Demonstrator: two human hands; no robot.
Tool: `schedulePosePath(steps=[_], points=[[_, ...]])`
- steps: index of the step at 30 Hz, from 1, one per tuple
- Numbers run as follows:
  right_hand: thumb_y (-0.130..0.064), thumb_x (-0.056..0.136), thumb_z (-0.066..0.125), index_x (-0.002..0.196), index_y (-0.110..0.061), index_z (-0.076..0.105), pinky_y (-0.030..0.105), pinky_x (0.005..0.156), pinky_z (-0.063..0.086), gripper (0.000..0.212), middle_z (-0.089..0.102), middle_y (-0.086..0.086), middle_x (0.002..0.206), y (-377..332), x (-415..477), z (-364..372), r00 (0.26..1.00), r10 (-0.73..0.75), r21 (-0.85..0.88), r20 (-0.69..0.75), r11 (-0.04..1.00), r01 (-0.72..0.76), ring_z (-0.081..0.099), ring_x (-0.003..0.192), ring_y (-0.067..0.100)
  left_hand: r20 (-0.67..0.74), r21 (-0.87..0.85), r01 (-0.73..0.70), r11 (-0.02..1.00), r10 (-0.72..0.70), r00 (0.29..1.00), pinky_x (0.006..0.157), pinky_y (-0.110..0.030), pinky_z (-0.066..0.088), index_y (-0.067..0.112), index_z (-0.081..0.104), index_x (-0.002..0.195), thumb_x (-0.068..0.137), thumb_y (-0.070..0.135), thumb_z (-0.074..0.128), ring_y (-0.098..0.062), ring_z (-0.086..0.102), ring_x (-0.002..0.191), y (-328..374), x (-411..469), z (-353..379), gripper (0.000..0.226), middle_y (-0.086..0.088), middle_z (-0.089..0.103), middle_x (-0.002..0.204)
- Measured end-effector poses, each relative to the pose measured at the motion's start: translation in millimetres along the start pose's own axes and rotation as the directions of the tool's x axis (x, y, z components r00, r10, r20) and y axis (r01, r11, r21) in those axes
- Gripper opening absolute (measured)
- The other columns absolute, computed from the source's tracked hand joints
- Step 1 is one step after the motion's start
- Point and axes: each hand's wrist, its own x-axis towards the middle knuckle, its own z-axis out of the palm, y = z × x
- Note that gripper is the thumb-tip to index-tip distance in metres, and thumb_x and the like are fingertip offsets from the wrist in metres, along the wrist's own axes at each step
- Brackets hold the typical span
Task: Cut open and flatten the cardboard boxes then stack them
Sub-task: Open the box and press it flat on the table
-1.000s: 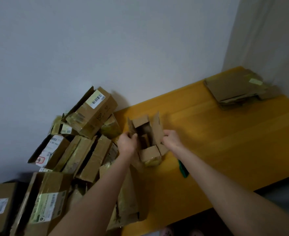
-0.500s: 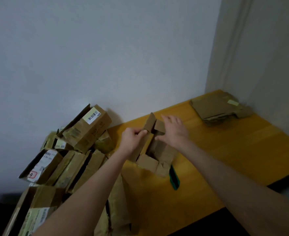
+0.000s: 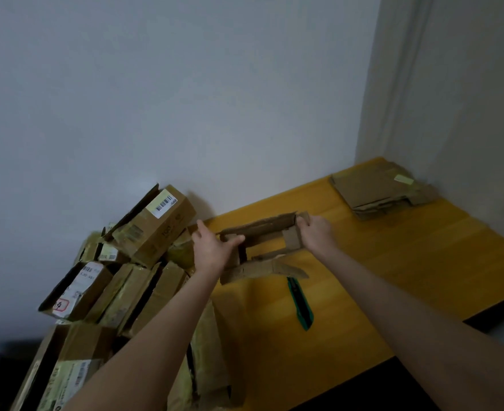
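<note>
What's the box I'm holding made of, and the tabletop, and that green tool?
Box: matte brown cardboard, seemingly corrugated; ragged torn edges. Tabletop: yellow wood or laminate, faint plank lines, slight sheen. Green tool: probably plastic, smooth; too dim to confirm.

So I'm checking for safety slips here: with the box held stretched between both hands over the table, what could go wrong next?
1. The green cutter lies on the table just below the box. Whether its blade is out is unclear, so pressing the cardboard flat could bring the left hand or right hand onto it.
2. The tilted pile of boxes at the table's left end might slide into the work area.
</note>
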Motion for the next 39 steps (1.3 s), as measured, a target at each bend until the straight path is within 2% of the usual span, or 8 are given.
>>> schedulePosePath(steps=[4, 10, 16, 19, 23, 29, 35, 39], points=[[-0.029, 0.101, 0.042, 0.065, -0.016, 0.049, 0.027, 0.046, 0.027, 0.039, 0.049, 0.0, 0.065, 0.2, -4.0, 2.5, 0.999, -0.019, 0.106, -0.027, 0.994, 0.022, 0.043, 0.055, 0.011, 0.105, -0.124, 0.204, 0.971, -0.191, 0.976, 0.098, -0.048, 0.046, 0.012, 0.011, 0.152, 0.07, 0.042, 0.082, -0.037, 0.043, 0.132, -7.8, -7.2, 11.2, 0.112, -0.017, 0.035, 0.15], [-0.027, 0.099, 0.05, 0.088, -0.013, 0.053, 0.038, 0.067, 0.052, 0.018, 0.051, -0.001, 0.079, 12.0, -2.3, -11.2, 0.965, 0.261, 0.556, 0.016, 0.8, -0.226, 0.05, 0.071, 0.016, 0.208, -0.242, -0.041, 0.969, 0.093, 0.974, 0.064, -0.025, 0.051, 0.014, 0.065, 0.097, 0.097, 0.021, 0.051, -0.02, 0.058, 0.081, -16.2, 0.9, -10.5, 0.016, -0.005, 0.061, 0.089], [-0.017, 0.098, 0.052, 0.105, -0.013, 0.056, 0.038, 0.076, 0.052, 0.009, 0.058, 0.008, 0.102, 18.0, -2.7, -13.8, 0.938, 0.283, 0.849, 0.201, 0.427, -0.311, 0.056, 0.094, 0.024, 0.536, -0.513, 0.351, 0.783, -0.027, 0.844, 0.095, -0.052, 0.049, 0.009, 0.065, 0.106, 0.1, 0.048, 0.037, -0.037, 0.054, 0.112, -26.5, 4.5, -28.3, 0.048, -0.017, 0.055, 0.12], [-0.008, 0.097, 0.051, 0.108, -0.01, 0.06, 0.043, 0.091, 0.05, 0.014, 0.06, 0.014, 0.117, 20.1, -3.3, -12.8, 0.939, 0.237, 0.893, 0.25, 0.319, -0.318, 0.056, 0.11, 0.029, 0.657, -0.522, 0.505, 0.687, -0.054, 0.752, 0.09, -0.055, 0.051, 0.016, 0.061, 0.122, 0.096, 0.06, 0.028, -0.039, 0.05, 0.116, -26.0, 8.3, -27.5, 0.061, -0.016, 0.046, 0.134], [-0.003, 0.095, 0.052, 0.118, -0.002, 0.06, 0.032, 0.075, 0.054, 0.024, 0.066, 0.012, 0.107, 20.8, -7.7, -12.4, 0.946, 0.144, 0.922, 0.289, 0.222, -0.316, 0.063, 0.098, 0.023, 0.699, -0.409, 0.608, 0.681, -0.194, 0.688, 0.085, -0.05, 0.056, 0.014, 0.03, 0.146, 0.075, 0.066, 0.058, -0.04, 0.052, 0.116, -21.7, 8.2, -27.1, 0.092, -0.022, 0.039, 0.142], [-0.061, 0.081, 0.046, 0.123, -0.016, 0.064, 0.034, 0.087, 0.051, 0.065, 0.063, 0.005, 0.126, 30.0, -13.6, -20.6, 0.87, -0.026, 0.803, 0.492, 0.4, -0.442, 0.061, 0.112, 0.02, 0.663, -0.446, 0.588, 0.675, -0.192, 0.723, 0.05, -0.028, 0.054, 0.005, 0.057, 0.121, 0.079, 0.038, 0.07, -0.023, 0.069, 0.075, -17.1, 12.6, -33.3, 0.055, -0.009, 0.074, 0.083], [-0.051, 0.076, 0.069, 0.151, -0.021, 0.022, 0.038, 0.085, 0.051, 0.093, 0.041, 0.009, 0.147, 25.9, -9.7, -14.9, 0.873, 0.151, 0.566, 0.463, 0.708, -0.423, 0.06, 0.106, 0.024, 0.654, -0.59, 0.418, 0.691, 0.106, 0.749, 0.08, -0.045, 0.057, 0.013, 0.048, 0.135, 0.073, 0.015, 0.076, -0.036, 0.063, 0.107, -10.6, 10.5, -38.0, 0.068, -0.02, 0.065, 0.119], [-0.045, 0.083, 0.069, 0.142, -0.019, 0.041, 0.045, 0.089, 0.05, 0.07, 0.062, 0.008, 0.124, 23.0, -6.7, 0.8, 0.889, 0.227, 0.563, 0.397, 0.705, -0.431, 0.058, 0.111, 0.027, 0.647, -0.653, 0.33, 0.682, 0.275, 0.711, 0.093, -0.048, 0.052, 0.022, 0.044, 0.139, 0.068, 0.006, 0.071, -0.036, 0.059, 0.116, -3.8, 5.4, -34.5, 0.077, -0.018, 0.061, 0.127]])
